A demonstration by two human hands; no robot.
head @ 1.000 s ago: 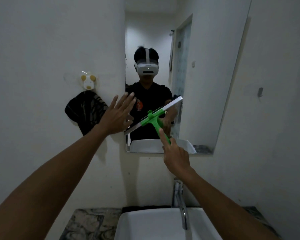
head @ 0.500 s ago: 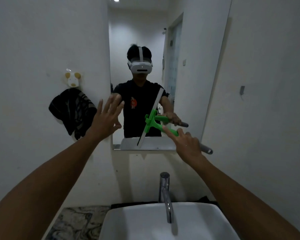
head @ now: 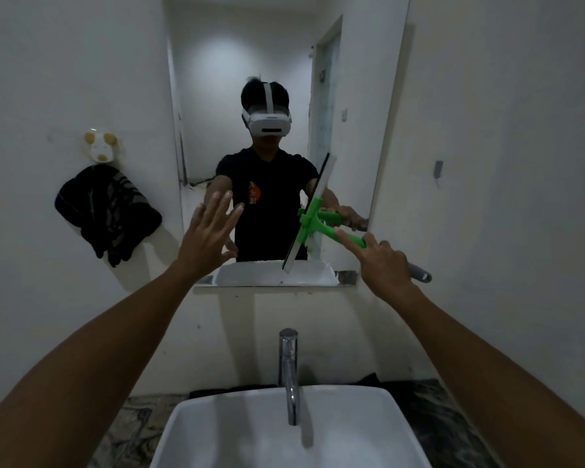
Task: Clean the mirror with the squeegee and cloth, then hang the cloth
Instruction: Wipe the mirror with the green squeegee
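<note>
Two hands are up at the mirror [head: 352, 96], which hangs over the sink [head: 368, 417]. The right hand [head: 384, 263] grips the squeegee [head: 313, 217] low in the mirror's right part; its fingers [head: 347, 238] are wrapped round the handle with the index finger laid along the green stem. The blade stands steeply, its lower tip just above the mirror's bottom edge. The left hand [head: 210, 234] hovers empty at the mirror's lower left edge, fingers spread; I cannot tell whether it touches the glass. The cloth [head: 107, 211] hangs on a hook [head: 100, 146] on the wall left of the mirror.

The step in hand looks like a squeegee pass across the glass. To do it well, I would keep the whole blade flat against the mirror with even pressure, draw it in one steady stroke, overlap the strip beside it, and keep the left hand off the cleaned glass so no prints are left.

Compared with a second ago, the blade has swung from a shallow slant near the mirror's lower middle to this near-upright tilt further right, and the grey handle end now shows past the right hand. The left hand stays raised and open.
</note>
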